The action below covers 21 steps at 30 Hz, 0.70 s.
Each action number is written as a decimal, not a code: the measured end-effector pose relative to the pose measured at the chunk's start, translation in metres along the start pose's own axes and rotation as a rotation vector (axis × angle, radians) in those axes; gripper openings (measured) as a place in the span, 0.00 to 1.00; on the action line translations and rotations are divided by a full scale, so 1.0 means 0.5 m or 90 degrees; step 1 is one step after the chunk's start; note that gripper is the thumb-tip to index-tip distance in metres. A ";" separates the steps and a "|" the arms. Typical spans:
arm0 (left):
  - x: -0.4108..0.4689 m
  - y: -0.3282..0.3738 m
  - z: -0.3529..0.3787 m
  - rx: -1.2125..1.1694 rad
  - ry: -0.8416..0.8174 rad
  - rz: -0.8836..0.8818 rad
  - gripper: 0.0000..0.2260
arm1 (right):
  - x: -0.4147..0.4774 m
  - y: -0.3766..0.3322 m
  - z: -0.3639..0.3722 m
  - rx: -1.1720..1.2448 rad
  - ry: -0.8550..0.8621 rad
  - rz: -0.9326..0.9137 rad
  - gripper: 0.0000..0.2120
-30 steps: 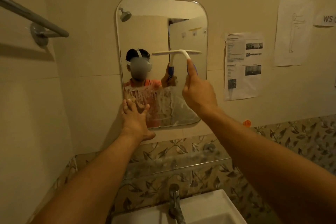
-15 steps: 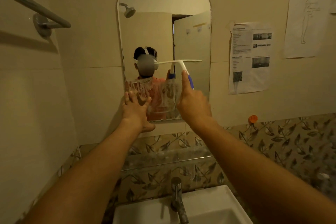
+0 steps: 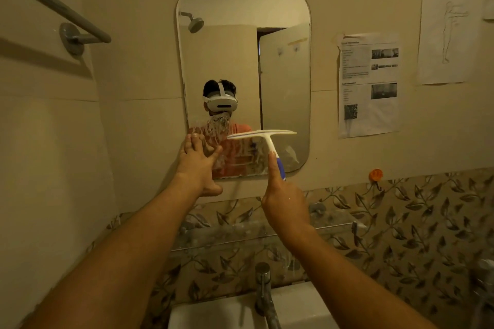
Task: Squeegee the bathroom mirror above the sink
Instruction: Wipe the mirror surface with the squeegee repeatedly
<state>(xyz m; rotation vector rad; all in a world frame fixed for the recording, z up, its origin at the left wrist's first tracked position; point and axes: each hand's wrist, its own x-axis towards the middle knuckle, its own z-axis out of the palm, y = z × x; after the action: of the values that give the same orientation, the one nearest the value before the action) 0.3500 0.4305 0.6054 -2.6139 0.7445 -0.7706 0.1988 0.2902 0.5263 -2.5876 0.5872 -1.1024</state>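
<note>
Squeegee has dropped lower on the mirror (suds apparently remain); right hand grips it, left hand flat.

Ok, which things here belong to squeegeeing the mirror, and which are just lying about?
Job: mirror, squeegee, right hand gripping its handle, left hand flat against the mirror's lower left edge, foam streaks.
Lying about: towel bar, printed notice, figure sketch, orange hook, glass shelf, tap, sink.
</note>
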 end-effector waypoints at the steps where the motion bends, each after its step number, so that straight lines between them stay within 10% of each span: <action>1: -0.002 0.000 -0.001 0.004 -0.001 0.002 0.49 | -0.010 0.005 0.007 -0.006 0.000 0.002 0.46; 21: 0.013 0.004 0.014 -0.014 0.032 -0.006 0.48 | 0.273 -0.047 -0.316 0.053 0.125 -0.009 0.32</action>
<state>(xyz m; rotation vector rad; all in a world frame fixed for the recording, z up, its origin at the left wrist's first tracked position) 0.3580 0.4264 0.6015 -2.6289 0.7589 -0.8385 0.1749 0.2344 0.7272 -2.4334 0.5535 -1.3668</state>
